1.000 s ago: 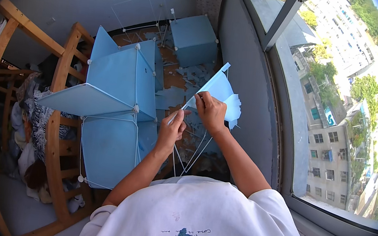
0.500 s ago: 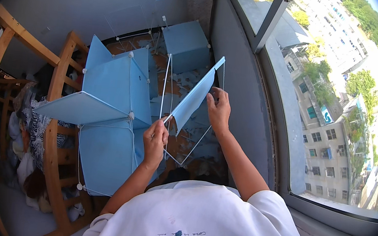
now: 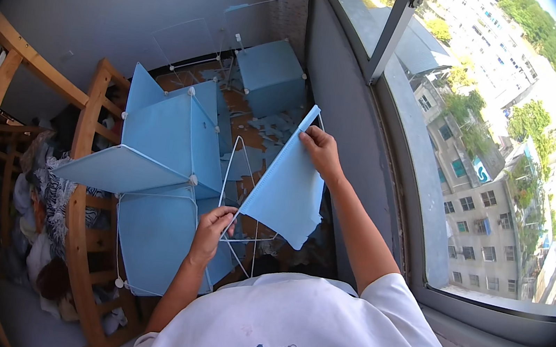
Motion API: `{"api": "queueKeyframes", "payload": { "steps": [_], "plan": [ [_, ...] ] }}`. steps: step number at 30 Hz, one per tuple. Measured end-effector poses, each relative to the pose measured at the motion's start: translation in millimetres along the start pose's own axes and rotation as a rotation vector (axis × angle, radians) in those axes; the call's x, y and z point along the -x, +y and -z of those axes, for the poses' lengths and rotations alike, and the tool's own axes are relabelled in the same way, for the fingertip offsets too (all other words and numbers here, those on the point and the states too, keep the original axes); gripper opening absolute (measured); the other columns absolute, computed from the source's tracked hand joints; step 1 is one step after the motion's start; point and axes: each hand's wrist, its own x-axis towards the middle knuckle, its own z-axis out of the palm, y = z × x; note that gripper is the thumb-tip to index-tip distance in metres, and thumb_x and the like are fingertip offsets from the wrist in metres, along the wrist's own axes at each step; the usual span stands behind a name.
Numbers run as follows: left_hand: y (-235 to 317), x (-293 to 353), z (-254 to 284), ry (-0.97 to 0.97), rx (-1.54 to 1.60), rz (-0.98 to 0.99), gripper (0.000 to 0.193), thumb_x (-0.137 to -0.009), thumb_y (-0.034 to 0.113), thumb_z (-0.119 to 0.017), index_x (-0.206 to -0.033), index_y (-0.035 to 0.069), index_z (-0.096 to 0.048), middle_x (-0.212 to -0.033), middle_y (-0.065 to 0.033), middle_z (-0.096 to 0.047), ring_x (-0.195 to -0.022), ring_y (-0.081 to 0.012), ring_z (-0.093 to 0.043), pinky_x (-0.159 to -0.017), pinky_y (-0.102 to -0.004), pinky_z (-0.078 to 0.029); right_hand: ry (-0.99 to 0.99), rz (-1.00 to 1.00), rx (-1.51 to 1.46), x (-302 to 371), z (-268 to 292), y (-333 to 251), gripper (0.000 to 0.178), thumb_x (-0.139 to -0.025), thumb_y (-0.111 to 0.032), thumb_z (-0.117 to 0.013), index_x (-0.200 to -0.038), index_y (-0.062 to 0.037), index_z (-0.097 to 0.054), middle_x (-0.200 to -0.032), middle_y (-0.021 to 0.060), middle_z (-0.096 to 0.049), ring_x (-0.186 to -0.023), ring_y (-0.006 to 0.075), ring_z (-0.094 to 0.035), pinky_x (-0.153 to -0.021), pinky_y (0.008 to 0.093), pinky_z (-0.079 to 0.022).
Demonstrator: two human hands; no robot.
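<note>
A light-blue plastic panel (image 3: 286,192) with a ragged lower edge is held at a slant in front of me. Along its upper edge runs a straight, raised border. My right hand (image 3: 321,154) pinches that border near its upper end. At its lower end, my left hand (image 3: 211,235) is closed on the panel's corner, where thin white wire rods (image 3: 229,167) meet. These rods stick out on both sides of the left hand. How they join the panel is partly hidden. Close by on the left stands a blue panel-and-wire cube shelf (image 3: 161,126).
Another blue cube (image 3: 274,71) sits in the far corner. Torn blue scraps (image 3: 273,131) litter the brown floor. A wooden ladder-like frame (image 3: 89,142) with clothes behind it stands at left. On the right are a grey wall and a large window (image 3: 423,192).
The panel has turned so its broad face shows, with its torn edge hanging down. My right hand has gone from open beside it to pinching its upper border; my left hand has moved slightly down-left.
</note>
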Motion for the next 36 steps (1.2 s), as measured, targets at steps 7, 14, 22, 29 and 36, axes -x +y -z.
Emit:
{"api": "queueKeyframes", "payload": {
  "steps": [7,14,22,29,36],
  "plan": [
    [3.8,-31.0,-6.6,-0.04,-0.099,0.06,0.028,-0.092,0.028,-0.051,-0.099,0.002,-0.06,-0.081,-0.0021,-0.058,-0.069,-0.0085,-0.057,-0.06,-0.0236,-0.045,-0.11,0.068,0.084,22.2,-22.8,-22.1,0.019,-0.09,-0.018,-0.053,-0.091,-0.0015,-0.063,-0.077,0.0098,-0.061,-0.066,0.017,-0.058,-0.065,0.0285,-0.048],
    [7.7,-67.6,-51.5,0.021,-0.111,-0.113,0.028,-0.092,0.024,-0.052,-0.105,0.0,-0.057,-0.087,-0.0034,-0.06,-0.081,-0.0084,-0.054,-0.068,-0.0225,-0.043,-0.171,0.165,0.083,44.4,-50.5,-19.2,0.016,-0.085,-0.014,-0.056,-0.087,0.001,-0.061,-0.074,0.0132,-0.061,-0.064,0.0214,-0.058,-0.06,0.0307,-0.046],
    [13.7,-81.8,-67.3,0.195,-0.137,-0.311,0.022,-0.09,0.018,-0.054,-0.101,0.0,-0.059,-0.079,-0.002,-0.059,-0.069,-0.0061,-0.047,-0.06,-0.0224,-0.04,-0.039,0.336,0.356,47.0,-49.4,-26.8,0.019,-0.079,-0.009,-0.063,-0.097,-0.0035,-0.061,-0.087,0.0094,-0.062,-0.067,0.0187,-0.059,-0.063,0.0275,-0.048],
    [16.7,-79.3,-67.2,0.303,-0.183,-0.282,0.02,-0.088,0.017,-0.054,-0.087,-0.002,-0.062,-0.061,0.001,-0.053,-0.055,-0.0046,-0.041,-0.048,-0.0247,-0.035,-0.007,0.731,0.72,38.6,-41.7,-58.5,0.036,-0.07,-0.013,-0.072,-0.104,-0.0116,-0.062,-0.122,0.0064,-0.051,-0.121,0.0266,-0.041,-0.094,0.0403,-0.04],
    [12.0,-78.1,-64.8,0.284,-0.293,-0.286,0.018,-0.088,0.017,-0.055,-0.088,0.0,-0.062,-0.064,0.0024,-0.053,-0.055,-0.0033,-0.041,-0.047,-0.0225,-0.033,-0.271,0.874,0.916,26.2,-29.1,-65.2,0.031,-0.073,-0.018,-0.07,-0.103,-0.0117,-0.065,-0.114,0.0038,-0.058,-0.121,0.0223,-0.042,-0.103,0.0392,-0.032]
  ]
}}
